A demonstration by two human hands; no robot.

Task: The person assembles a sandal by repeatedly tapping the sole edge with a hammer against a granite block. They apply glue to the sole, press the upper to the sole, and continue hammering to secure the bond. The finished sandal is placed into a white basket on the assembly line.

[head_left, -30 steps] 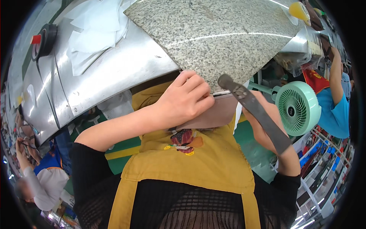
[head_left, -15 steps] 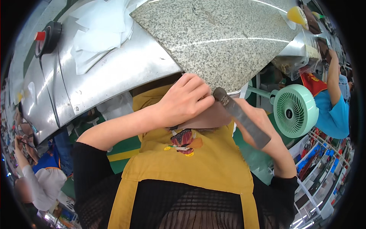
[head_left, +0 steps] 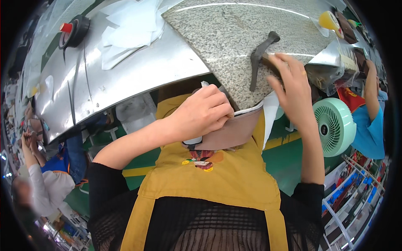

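Note:
My left hand (head_left: pixel 205 109) is closed on the upper edge of a dusky-pink leather-like piece (head_left: pixel 234 133), which hangs against my yellow apron (head_left: pixel 209 178) at the slab's near corner. Its rim shows a pale edging, and a white and dark bit sticks out below my fingers. On the speckled stone slab (head_left: pixel 222 46) lies a hammer (head_left: pixel 256 62) with a dark metal head. My right hand (head_left: pixel 293 90) is over the hammer's handle, its thumb and fingers apart; the fingers partly cover the handle, and any contact is hard to make out.
White sheets (head_left: pixel 134 29) are piled on the metal tabletop (head_left: pixel 142 75) to the left, near a black round holder with a red top (head_left: pixel 75 31). A mint-green fan (head_left: pixel 333 126) stands at right. A yellow spool (head_left: pixel 328 21) sits at the slab's far right. Co-workers sit on both sides.
My right hand has moved up and away from the leather-like piece, over the slab. The hammer, held near the piece before, now lies on the stone. My left hand keeps its hold.

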